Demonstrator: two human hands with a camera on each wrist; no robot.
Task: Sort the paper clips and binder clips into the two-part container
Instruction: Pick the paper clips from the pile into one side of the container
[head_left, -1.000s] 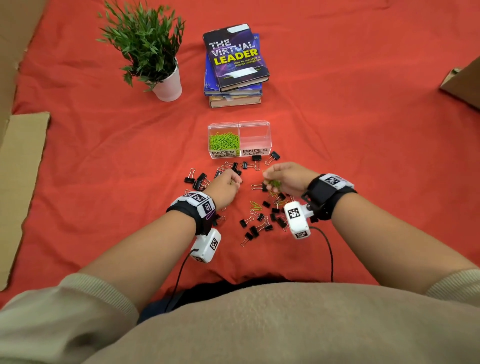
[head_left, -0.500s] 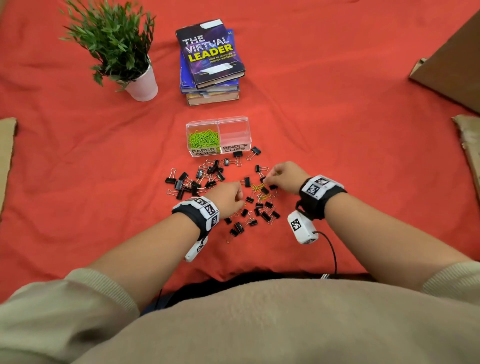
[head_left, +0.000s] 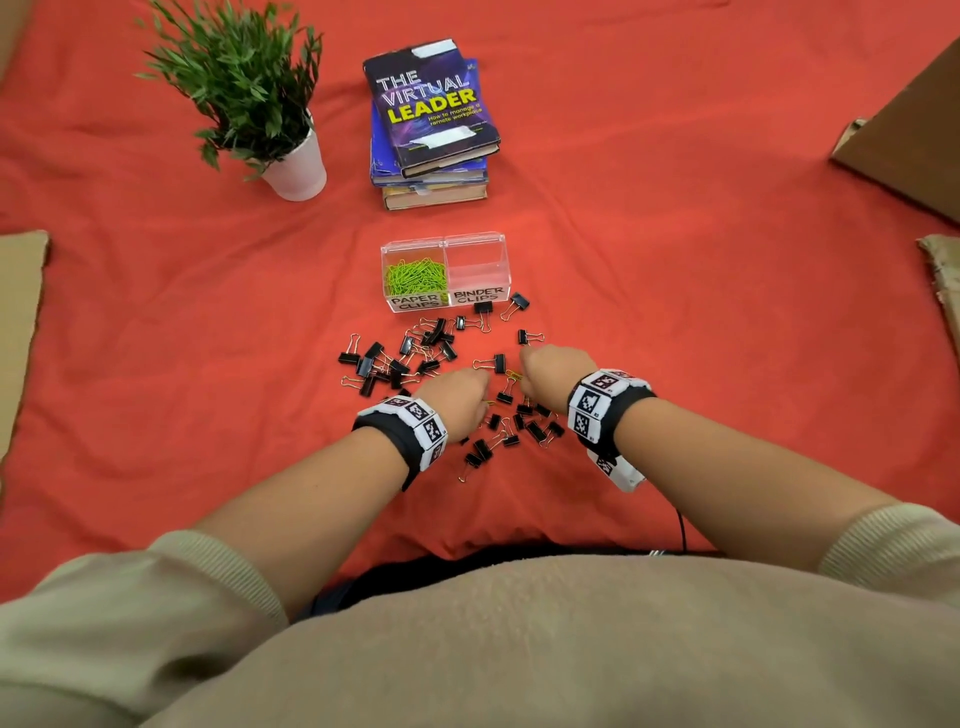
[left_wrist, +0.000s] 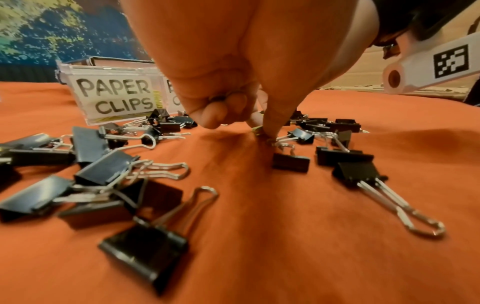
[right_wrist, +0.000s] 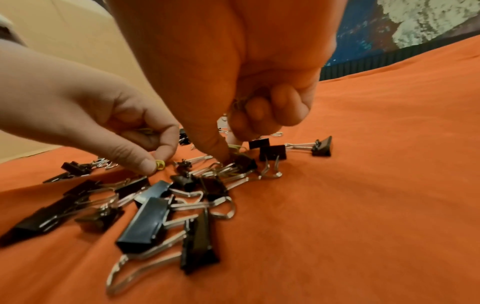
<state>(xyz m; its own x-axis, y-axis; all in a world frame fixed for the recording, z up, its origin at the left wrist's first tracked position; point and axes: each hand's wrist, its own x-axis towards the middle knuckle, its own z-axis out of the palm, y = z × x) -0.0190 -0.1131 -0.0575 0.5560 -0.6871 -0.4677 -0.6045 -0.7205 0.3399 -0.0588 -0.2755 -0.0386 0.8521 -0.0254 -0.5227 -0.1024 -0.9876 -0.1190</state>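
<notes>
**Both hands pick paper clips from the scattered pile**

Left hand (head_left: 460, 397) fingers (right_wrist: 148, 164) pinch a yellow paper clip (right_wrist: 159, 165). Right hand (head_left: 553, 374) fingers clamp paper clips among black binder clips (head_left: 410, 353) just before the two-part container (head_left: 475, 244) on the red cloth (head_left: 675, 312).

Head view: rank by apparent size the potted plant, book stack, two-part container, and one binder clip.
1. potted plant, leaves included
2. book stack; close to the plant, so the top two are a near call
3. two-part container, clearly smaller
4. binder clip, smallest by far

The plant and books lie farther from the camera, so the real gaps are likely bigger.
</notes>
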